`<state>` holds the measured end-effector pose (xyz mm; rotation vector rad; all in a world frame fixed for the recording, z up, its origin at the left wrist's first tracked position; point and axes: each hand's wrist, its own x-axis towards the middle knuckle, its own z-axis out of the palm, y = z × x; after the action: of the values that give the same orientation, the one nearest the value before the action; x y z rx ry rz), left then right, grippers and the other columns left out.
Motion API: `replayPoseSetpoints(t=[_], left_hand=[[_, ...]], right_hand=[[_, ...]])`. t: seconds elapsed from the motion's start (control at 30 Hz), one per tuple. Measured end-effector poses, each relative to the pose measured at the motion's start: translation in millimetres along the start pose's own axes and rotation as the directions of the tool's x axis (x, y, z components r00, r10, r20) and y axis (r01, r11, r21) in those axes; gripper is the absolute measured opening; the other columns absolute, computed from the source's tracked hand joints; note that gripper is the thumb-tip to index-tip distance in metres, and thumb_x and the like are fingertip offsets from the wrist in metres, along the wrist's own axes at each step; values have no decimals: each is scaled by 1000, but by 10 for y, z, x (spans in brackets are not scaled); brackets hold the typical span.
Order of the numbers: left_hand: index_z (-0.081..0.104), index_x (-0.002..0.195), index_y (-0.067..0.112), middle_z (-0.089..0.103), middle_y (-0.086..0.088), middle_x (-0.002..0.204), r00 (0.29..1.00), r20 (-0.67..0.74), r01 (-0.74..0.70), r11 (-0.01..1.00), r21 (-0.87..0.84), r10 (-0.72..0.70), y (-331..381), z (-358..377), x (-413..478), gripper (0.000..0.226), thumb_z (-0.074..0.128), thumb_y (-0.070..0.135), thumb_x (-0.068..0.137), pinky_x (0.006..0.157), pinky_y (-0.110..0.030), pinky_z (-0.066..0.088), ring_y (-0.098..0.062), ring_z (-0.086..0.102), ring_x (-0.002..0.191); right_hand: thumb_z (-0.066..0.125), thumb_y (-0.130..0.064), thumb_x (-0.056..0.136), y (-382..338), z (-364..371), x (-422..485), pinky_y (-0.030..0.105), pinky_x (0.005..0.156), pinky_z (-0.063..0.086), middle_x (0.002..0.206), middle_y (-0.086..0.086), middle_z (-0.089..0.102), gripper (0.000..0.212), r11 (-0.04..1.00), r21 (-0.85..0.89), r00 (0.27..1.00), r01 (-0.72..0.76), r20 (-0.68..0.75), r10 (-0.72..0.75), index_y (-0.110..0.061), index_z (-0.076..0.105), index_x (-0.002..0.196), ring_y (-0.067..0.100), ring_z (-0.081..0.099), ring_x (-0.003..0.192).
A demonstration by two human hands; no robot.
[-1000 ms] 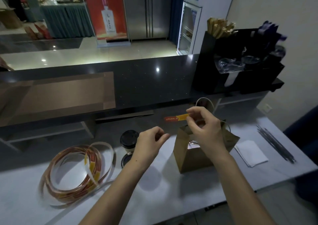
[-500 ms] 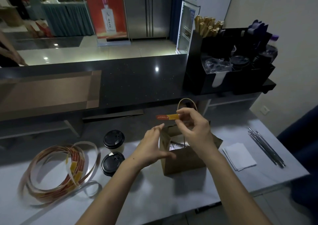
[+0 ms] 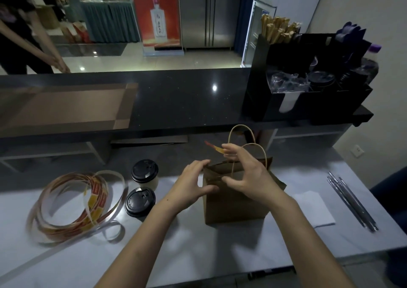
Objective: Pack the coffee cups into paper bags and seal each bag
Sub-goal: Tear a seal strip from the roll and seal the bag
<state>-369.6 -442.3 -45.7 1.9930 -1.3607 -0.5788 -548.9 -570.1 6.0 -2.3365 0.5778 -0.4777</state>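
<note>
Closest to us is the pale table (image 3: 198, 254), and our two arms reach out over it. Our left hand (image 3: 191, 186) is open, with the fingers spread apart. It touches the left side of the paper bag (image 3: 233, 208) near the top. We think it is there to stop the bag from sliding or tipping.

Our right hand (image 3: 248, 175) is over the mouth of the bag. The thumb and first finger pinch one end of a red and yellow sticker (image 3: 214, 147), and the rest of the sticker pokes out to the left. The other fingers hang loose by the bag's top edge. We think the sticker is held up high so that it does not stick too soon. The bag's top looks not yet stuck shut. We cannot see if a cup is inside.

Left of the bag stand two coffee cups (image 3: 145, 173) with black lids, side by side, not packed yet. Farther left lies the loose sticker roll (image 3: 72, 204), easy to reach. On the right lie a white napkin (image 3: 312, 208) and some long thin sticks (image 3: 352, 202).

Behind it all is the dark counter (image 3: 176, 98), with a black holder (image 3: 308, 103) on it.
</note>
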Motion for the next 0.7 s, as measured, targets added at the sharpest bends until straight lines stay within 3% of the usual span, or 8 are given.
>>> replayPoseSetpoints(t=[0.2,0.33,0.47,0.7], left_hand=[[55,141,29,52,17,130,999,-35,-6,1000,18,6,-37,63,32,59,79,40,88,109,-32,44,-4,48,125],[58,136,30,53,18,126,999,-46,-8,1000,16,9,-58,90,50,52,78,41,89,107,-30,44,-4,49,122],[61,130,33,55,20,122,999,-52,-15,1000,6,15,-71,104,51,44,78,41,90,105,-30,44,-4,50,120],[63,116,39,62,22,117,998,-55,1,1000,-26,-2,-63,109,9,24,73,36,94,103,-31,44,-4,53,117]], right_hand=[[84,-26,87,81,-20,40,32,110,47,156,-19,44,100,988,-129,994,84,85,-73,-53,16,155,-1,47,141],[82,-27,88,128,1,101,35,94,59,153,-14,50,103,968,-215,988,126,115,-103,-55,11,157,15,65,122],[81,-20,89,134,22,131,27,83,61,150,-14,46,101,959,-230,983,169,115,-146,-50,14,158,4,61,121],[78,-8,90,170,122,195,31,83,63,152,-15,31,96,968,-186,980,170,135,-146,-45,22,158,6,63,98]])
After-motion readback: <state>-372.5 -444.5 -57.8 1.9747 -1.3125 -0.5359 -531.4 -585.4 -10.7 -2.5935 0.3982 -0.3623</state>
